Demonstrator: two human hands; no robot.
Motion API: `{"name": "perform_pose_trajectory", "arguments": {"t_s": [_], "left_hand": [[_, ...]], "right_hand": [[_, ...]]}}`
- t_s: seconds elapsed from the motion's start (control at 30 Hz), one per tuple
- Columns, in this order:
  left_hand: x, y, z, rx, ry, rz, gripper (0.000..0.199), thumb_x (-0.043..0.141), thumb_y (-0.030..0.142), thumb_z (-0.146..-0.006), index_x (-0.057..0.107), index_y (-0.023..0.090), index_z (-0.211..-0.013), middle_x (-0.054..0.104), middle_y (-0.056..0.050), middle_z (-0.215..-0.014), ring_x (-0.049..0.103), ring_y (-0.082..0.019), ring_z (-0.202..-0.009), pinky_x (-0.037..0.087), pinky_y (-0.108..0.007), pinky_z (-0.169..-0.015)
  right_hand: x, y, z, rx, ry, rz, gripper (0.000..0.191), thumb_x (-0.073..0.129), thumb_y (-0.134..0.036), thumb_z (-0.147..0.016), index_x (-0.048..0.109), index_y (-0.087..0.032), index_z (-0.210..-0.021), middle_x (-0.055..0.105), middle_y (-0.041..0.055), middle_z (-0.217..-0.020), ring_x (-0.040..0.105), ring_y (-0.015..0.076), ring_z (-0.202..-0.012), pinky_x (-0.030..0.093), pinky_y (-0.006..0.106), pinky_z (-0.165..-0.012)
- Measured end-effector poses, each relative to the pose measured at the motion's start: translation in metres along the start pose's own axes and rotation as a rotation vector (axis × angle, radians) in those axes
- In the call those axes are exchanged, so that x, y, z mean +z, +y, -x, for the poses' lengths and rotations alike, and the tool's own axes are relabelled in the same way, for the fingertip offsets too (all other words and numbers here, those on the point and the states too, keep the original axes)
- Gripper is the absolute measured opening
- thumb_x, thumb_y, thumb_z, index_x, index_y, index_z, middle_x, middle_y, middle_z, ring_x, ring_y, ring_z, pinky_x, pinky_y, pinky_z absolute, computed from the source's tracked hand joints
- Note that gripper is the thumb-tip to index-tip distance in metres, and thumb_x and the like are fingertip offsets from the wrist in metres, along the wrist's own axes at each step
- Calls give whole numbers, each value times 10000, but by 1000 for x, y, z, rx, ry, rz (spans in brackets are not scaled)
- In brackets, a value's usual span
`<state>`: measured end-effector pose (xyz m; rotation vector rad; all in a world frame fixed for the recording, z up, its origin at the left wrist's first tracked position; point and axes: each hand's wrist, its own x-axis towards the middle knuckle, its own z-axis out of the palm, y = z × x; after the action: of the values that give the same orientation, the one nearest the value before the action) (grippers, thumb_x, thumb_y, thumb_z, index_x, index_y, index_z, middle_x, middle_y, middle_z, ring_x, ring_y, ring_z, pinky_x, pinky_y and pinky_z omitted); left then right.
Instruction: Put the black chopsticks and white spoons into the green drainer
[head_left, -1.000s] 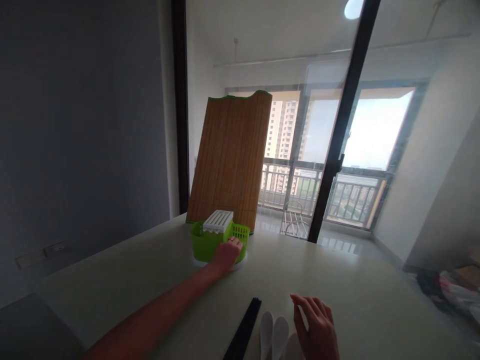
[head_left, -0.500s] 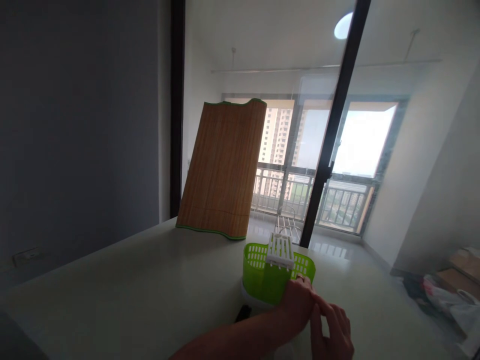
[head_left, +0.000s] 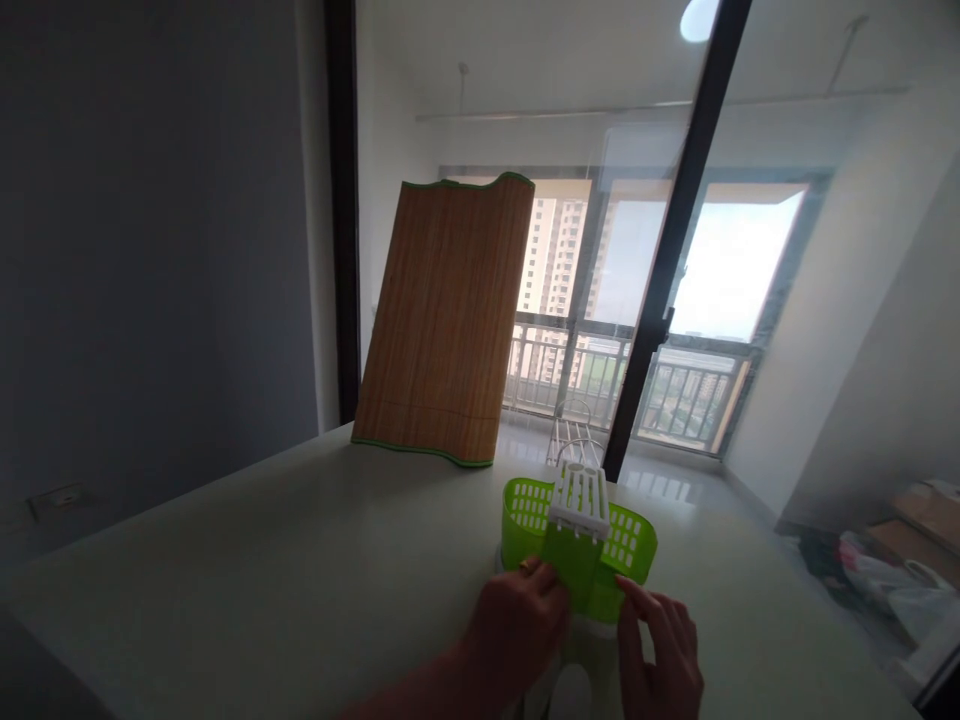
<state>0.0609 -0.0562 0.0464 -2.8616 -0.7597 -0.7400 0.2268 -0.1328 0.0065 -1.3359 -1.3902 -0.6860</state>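
Observation:
A bright green plastic basket (head_left: pixel 525 545) with slotted walls and a pale base stands on the table. A white slotted rack (head_left: pixel 581 500) sits across its middle, above a green front panel. My left hand (head_left: pixel 517 615) is closed at the basket's front left, fingers curled toward the panel; what they hold, if anything, is hidden. At the front right, my right hand (head_left: pixel 660 640) has index finger and thumb bent together at the basket's edge. A white rounded object (head_left: pixel 571 690) lies between my wrists, partly out of view.
Behind stands a curved bamboo mat (head_left: pixel 442 330) with green edging on the pale table (head_left: pixel 262 550). Beyond the table are a dark-framed glass door (head_left: pixel 667 270) and a wire rack (head_left: pixel 574 440). Boxes and plastic bags (head_left: pixel 900 570) lie on the floor at right.
My left hand has moved left, from the basket's right front near my right hand to its left front. The basket appears slightly further right. My right hand has barely moved.

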Motion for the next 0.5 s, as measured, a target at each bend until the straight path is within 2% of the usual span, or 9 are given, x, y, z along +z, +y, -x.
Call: {"name": "perform_pose_trajectory", "arguments": {"t_s": [0.1, 0.2, 0.3, 0.5], "left_hand": [[-11, -48, 32, -307, -125, 19, 149, 459, 272, -862, 579, 208, -800, 651, -26, -833, 601, -175, -793, 428, -268, -656], [-7, -80, 58, -473, -262, 82, 208, 479, 381, -833, 602, 222, -780, 669, -5, -793, 607, -170, -742, 384, -261, -628], [4, -88, 74, -502, -327, 172, 238, 508, 441, -790, 623, 234, -769, 679, 5, -796, 603, -164, -731, 347, -250, -606], [17, -81, 81, -502, -329, 215, 207, 539, 430, -747, 630, 244, -763, 673, 4, -805, 595, -180, -769, 333, -257, -617]], "right_hand": [[11, -15, 2, -140, -177, 0, 196, 540, -148, -834, 565, -199, -1022, 613, 36, -848, 508, 178, -811, 363, 315, -742], [24, -33, 6, -268, -269, -48, 120, 535, -145, -814, 580, -217, -899, 608, 4, -753, 503, 168, -743, 339, 314, -738], [30, -40, 10, -297, -266, -103, 113, 529, -136, -812, 587, -211, -873, 602, -5, -713, 503, 163, -723, 330, 312, -740], [25, -19, 13, -319, -325, -4, 182, 563, -107, -801, 575, -193, -961, 629, 14, -809, 507, 165, -778, 332, 313, -775]]}}
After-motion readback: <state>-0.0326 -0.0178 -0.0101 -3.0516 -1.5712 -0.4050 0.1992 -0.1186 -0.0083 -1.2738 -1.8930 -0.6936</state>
